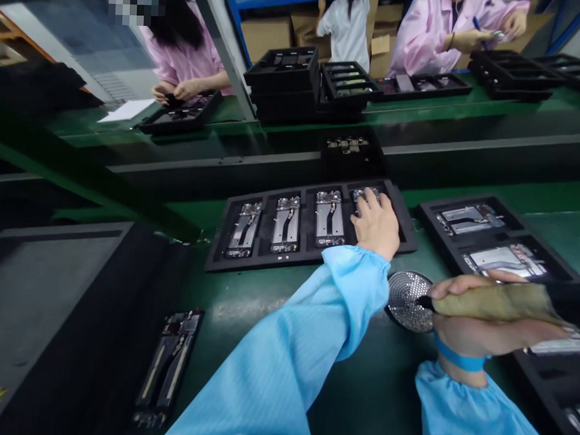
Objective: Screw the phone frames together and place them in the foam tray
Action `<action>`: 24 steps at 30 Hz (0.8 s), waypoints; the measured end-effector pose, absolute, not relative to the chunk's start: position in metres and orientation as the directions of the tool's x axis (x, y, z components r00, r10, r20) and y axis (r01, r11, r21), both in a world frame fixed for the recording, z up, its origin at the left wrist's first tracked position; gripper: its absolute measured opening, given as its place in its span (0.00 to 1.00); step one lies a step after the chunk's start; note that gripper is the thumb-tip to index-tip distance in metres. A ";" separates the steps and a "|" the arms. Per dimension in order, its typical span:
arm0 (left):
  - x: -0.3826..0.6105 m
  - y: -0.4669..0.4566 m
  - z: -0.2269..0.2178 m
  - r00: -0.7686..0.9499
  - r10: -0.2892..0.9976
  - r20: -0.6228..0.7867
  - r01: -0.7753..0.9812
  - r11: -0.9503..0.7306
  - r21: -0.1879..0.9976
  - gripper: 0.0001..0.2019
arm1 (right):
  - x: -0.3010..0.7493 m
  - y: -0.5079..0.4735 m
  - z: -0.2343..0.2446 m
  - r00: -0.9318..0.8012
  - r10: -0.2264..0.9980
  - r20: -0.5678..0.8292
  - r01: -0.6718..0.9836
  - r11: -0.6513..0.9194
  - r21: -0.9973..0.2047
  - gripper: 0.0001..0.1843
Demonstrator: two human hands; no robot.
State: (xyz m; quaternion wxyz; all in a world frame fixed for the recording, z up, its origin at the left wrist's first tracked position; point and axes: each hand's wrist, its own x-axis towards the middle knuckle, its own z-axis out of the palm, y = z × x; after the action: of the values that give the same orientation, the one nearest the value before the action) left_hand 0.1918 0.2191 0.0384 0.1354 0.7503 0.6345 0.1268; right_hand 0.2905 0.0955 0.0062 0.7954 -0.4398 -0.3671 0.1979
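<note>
My left hand reaches forward onto the rightmost slot of a black tray that holds several phone frames. Its fingers are bent over the frame in that slot and touch it; whether they grip it is not clear. My right hand is closed round a tool with a yellowish taped handle, its dark tip pointing left over a round perforated metal disc. Both arms wear light blue sleeves.
A second black tray with phone frames lies at the right, and another near my right wrist. One loose frame lies at the lower left beside a large dark box. Across the conveyor, people in pink coats work by stacked trays.
</note>
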 end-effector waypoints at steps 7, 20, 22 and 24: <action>0.196 0.220 0.042 0.187 0.982 -0.023 0.914 -0.166 0.371 0.36 | 0.283 0.105 0.009 0.665 0.655 0.359 0.022 0.463 -0.886 0.37; 0.197 0.240 0.051 0.023 0.994 0.105 0.820 -0.079 0.566 0.33 | 0.281 0.108 -0.016 0.621 0.679 0.392 0.036 0.475 -0.879 0.32; 0.192 0.242 0.060 0.048 0.993 0.111 0.807 -0.104 0.581 0.33 | 0.280 0.107 -0.016 0.613 0.683 0.397 0.035 0.479 -0.877 0.32; 0.181 0.237 0.071 0.120 0.982 0.147 0.793 -0.184 0.580 0.34 | 0.280 0.107 -0.015 0.603 0.688 0.403 0.034 0.482 -0.876 0.32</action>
State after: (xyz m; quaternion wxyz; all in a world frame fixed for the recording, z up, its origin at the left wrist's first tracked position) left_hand 0.1810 0.2372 0.0711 0.1837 0.7253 0.6119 0.2564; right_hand 0.2798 0.1070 -0.0147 0.7668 -0.4622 -0.3911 0.2132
